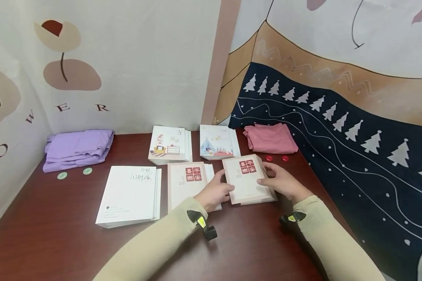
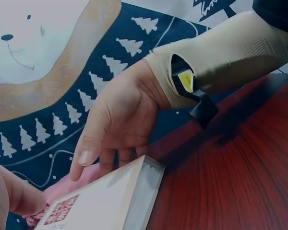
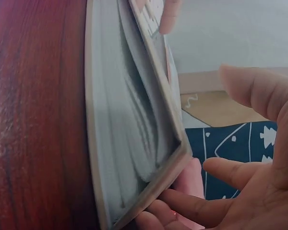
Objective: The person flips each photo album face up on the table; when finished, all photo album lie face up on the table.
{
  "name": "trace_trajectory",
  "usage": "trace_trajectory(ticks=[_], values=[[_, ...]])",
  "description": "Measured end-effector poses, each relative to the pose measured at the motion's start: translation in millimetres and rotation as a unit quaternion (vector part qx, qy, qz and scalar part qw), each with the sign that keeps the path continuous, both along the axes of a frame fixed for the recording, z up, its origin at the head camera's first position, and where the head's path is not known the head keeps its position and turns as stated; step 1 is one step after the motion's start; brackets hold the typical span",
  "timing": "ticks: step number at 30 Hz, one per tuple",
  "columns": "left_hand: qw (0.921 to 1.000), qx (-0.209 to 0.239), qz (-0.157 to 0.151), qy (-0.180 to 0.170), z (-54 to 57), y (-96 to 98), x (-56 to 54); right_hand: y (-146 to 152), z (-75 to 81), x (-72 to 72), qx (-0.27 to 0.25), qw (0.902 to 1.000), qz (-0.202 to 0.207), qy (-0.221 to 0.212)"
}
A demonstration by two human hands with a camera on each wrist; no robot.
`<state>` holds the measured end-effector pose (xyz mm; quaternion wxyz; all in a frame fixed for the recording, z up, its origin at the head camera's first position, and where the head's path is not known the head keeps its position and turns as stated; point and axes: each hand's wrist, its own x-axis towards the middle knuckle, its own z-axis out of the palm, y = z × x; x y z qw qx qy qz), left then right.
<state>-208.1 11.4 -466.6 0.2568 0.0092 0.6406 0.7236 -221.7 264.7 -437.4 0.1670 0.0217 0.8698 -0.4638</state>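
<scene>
In the head view a cream book (image 1: 247, 181) with red square characters on its cover lies between my two hands, low over the table's right side. Its loosely spread pages (image 3: 127, 110) show in the right wrist view. My left hand (image 1: 212, 191) is at the book's left edge, thumb and index finger spread beside the cover. On the opposite edge is my right hand (image 1: 283, 181): its lower fingers rest along the side, and its thumb (image 3: 252, 88) stands apart from the cover in the right wrist view.
A matching cream book (image 1: 184, 189) lies left of my left hand, beside a large white book (image 1: 128, 195). Two illustrated books (image 1: 168, 142) (image 1: 218, 142) stand behind. Folded purple cloth (image 1: 79, 148), pink cloth (image 1: 270, 138), green buttons (image 1: 62, 175) and red buttons (image 1: 269, 158) lie toward the back.
</scene>
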Motion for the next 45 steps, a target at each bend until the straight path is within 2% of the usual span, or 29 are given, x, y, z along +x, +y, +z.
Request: trace_trajectory(ticks=[4, 6, 9, 16, 20, 30, 33, 37, 40, 45], values=[[0.9986, -0.031, 0.035, 0.027, -4.4, 6.9, -0.7, 0.9, -1.7, 0.2, 0.004, 0.9999, 0.006, -0.008], [0.9970, -0.049, 0.044, 0.041, -4.8, 9.3, -0.9, 1.0, -1.7, 0.0, 0.006, 0.9999, 0.007, -0.011], [0.9964, -0.055, 0.048, 0.043, -4.7, 11.8, -0.7, 1.6, -1.5, -0.9, 0.007, 0.9999, 0.006, -0.011], [0.9930, -0.085, 0.037, 0.073, -2.3, 12.6, 3.5, -0.4, -1.8, 0.0, -0.003, 0.9999, 0.011, -0.013], [0.9927, -0.081, 0.037, 0.081, 0.8, 10.0, 4.9, -2.3, -2.4, 0.7, -0.009, 0.9998, 0.011, -0.015], [0.9915, -0.080, 0.010, 0.103, 1.5, 8.5, 5.8, 2.6, -5.1, 1.5, -0.024, 0.9991, 0.019, -0.030], [0.9898, -0.086, -0.004, 0.114, 5.6, 6.0, 6.1, 1.9, -1.8, 4.3, -0.028, 0.9988, 0.027, -0.028], [0.9846, -0.099, -0.018, 0.143, 15.9, -0.3, 7.3, -1.2, 6.0, 11.3, -0.041, 0.9975, 0.055, 0.015], [0.9837, -0.081, -0.023, 0.159, 25.1, -4.6, 8.2, -5.5, 13.4, 17.8, -0.071, 0.9924, 0.090, 0.047], [0.9857, -0.035, -0.028, 0.162, 37.3, -9.8, 10.8, -15.0, 21.9, 26.9, -0.137, 0.9823, 0.118, 0.050]])
